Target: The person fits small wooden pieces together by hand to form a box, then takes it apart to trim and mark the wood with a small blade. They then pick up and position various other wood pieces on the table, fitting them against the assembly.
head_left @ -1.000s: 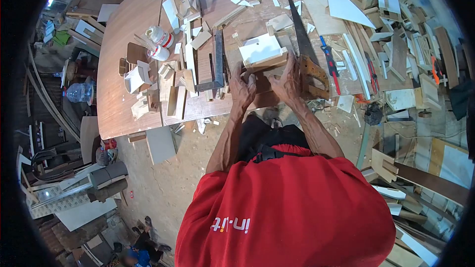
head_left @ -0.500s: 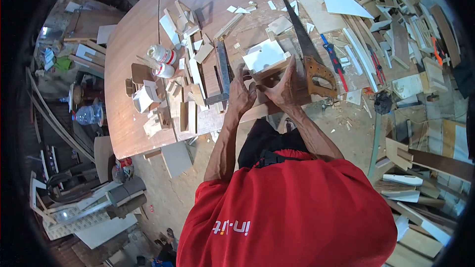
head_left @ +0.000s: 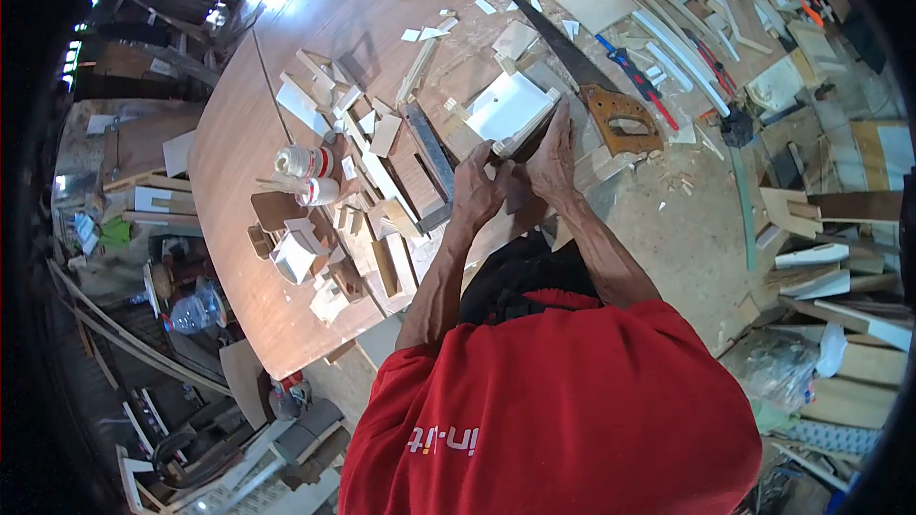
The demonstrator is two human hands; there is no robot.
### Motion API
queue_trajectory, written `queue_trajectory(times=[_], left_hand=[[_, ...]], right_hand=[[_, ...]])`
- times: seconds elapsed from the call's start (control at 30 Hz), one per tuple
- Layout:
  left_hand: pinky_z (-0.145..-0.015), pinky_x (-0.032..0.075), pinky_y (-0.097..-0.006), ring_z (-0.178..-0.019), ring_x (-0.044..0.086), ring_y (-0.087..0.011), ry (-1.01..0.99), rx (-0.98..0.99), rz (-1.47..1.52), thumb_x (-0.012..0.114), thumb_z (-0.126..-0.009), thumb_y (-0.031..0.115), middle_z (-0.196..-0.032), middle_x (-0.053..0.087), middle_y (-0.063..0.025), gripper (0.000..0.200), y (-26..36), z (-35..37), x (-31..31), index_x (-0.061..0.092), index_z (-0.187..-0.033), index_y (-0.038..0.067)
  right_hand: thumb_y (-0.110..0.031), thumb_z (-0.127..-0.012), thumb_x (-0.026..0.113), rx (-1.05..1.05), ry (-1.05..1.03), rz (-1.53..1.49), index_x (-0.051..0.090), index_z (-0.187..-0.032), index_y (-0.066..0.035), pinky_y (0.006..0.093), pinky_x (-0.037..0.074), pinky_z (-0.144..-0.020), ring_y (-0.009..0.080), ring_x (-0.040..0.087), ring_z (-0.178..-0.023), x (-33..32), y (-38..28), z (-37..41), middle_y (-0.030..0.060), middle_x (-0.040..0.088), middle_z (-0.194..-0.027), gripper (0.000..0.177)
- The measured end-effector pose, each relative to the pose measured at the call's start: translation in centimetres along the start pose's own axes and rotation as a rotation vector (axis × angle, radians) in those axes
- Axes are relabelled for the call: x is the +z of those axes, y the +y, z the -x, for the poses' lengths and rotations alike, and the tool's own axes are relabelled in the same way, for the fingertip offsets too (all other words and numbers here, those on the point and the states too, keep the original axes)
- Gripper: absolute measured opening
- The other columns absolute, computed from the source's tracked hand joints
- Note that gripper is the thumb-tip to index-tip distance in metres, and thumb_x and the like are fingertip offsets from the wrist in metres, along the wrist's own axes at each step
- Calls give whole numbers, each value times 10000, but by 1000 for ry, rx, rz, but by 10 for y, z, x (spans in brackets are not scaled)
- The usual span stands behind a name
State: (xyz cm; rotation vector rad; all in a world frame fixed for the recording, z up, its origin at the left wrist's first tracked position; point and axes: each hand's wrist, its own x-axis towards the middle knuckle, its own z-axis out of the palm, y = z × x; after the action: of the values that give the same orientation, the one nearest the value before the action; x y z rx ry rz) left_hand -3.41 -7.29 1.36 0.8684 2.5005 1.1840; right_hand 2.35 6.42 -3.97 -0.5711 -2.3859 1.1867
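Note:
A small wooden piece with a white top panel lies at the near edge of the bench, a small dark hole in its panel and wooden strips along its sides. My left hand grips its near left corner, fingers curled. My right hand is closed along its near right side, fingers pointing up the edge. Both thumbs are partly hidden. Just right of the right hand lies a handsaw with a wooden handle. A metal square rests left of the left hand.
On the left of the bench stand two white jars among wood offcuts and a cardboard box. A blue and red tool lies beyond the saw. Wood scraps crowd the floor at right.
My view has turned, so the bench appears tilted. Both hands have closed in on the near side of the white-topped piece; the left fingers are more curled at its corner.

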Motion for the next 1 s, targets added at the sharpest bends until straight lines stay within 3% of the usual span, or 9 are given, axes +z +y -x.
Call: queue_trajectory(times=[0.03,0.2,0.57,0.63,0.73,0.83,1.0], left_hand=[[-782,502,-441,-924,633,-418,12,15,-6,669,-806,117,-987,643,-256,341,1,0,-1,585,-1100,-32],[-770,506,-438,-902,638,-414,-52,-13,-38,668,-811,137,-974,651,-245,317,-10,-5,0,613,-1086,-13],[-751,516,-440,-869,656,-408,-113,-61,-16,650,-816,136,-964,664,-233,287,-15,-10,0,623,-1078,22],[-744,518,-433,-856,659,-410,-29,77,-78,652,-811,135,-942,669,-224,279,-10,-11,2,618,-1066,25],[-729,521,-423,-828,664,-405,59,87,26,650,-808,129,-911,674,-218,273,1,-11,6,610,-1055,20],[-694,520,-412,-788,671,-382,64,74,-2,633,-816,116,-876,670,-220,242,-2,-13,11,605,-1039,25],[-647,514,-404,-715,674,-360,27,94,-3,612,-835,107,-793,657,-213,212,3,-14,6,604,-1034,35]], right_hand=[[-457,-608,840,14,10,2,-15,-1448,96,552,114,-1138,461,171,-1398,1,-2,1,338,144,-1486,1320],[-386,-619,841,58,74,95,19,-1445,95,545,145,-1136,471,245,-1356,6,-2,1,336,207,-1457,1261],[-420,-602,839,76,102,58,96,-1424,104,520,219,-1110,466,300,-1305,0,-9,1,334,279,-1400,1226],[-424,-606,834,70,110,62,101,-1419,106,518,224,-1105,465,302,-1300,0,-7,0,334,285,-1393,1217],[-425,-612,824,60,118,56,103,-1414,111,518,235,-1094,468,304,-1297,6,2,0,334,278,-1395,1204],[-402,-605,825,28,97,132,103,-1408,114,511,241,-1089,466,306,-1296,5,4,0,333,279,-1392,1196],[-325,-571,845,114,55,16,90,-1417,94,495,231,-1108,457,295,-1313,-5,-10,0,323,281,-1396,1209]])
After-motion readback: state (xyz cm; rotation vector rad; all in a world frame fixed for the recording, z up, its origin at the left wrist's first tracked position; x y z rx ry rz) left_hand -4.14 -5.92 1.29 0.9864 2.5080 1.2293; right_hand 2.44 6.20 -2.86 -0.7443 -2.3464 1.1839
